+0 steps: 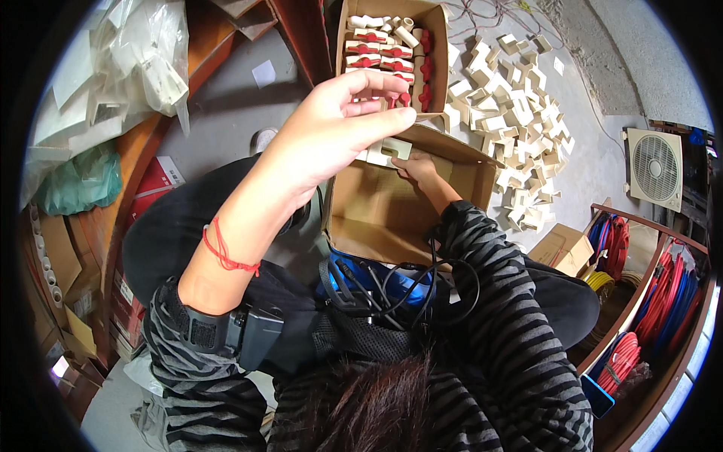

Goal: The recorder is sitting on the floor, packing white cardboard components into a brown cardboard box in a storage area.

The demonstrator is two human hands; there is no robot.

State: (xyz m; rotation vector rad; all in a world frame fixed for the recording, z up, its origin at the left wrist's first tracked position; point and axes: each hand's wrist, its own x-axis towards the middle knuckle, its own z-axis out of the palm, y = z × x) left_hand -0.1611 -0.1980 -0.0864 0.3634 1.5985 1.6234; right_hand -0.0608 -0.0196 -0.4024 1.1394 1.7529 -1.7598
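My left hand (333, 118), with a red string around its wrist, is raised over the near edge of a cardboard box of valves (444, 68). Its fingers are curled around a small red part (400, 100), probably a valve handle. Rows of cream plastic valves with red handles (370, 36) and several plain fittings (405, 37) fill that box. My right hand (419, 169) pinches a cream plastic bracket-shaped piece (395, 149) at the far side of a nearer open cardboard box (361, 226), whose visible inside holds nothing. The left hand partly covers the piece.
Many cream plastic channel pieces (508, 113) lie heaped on the floor at the right. Beyond them stands a box fan (655, 168). A rack with coiled red and blue hoses (661, 288) is at the lower right. Black cables (435, 282) lie across my lap; plastic bags (130, 73) are upper left.
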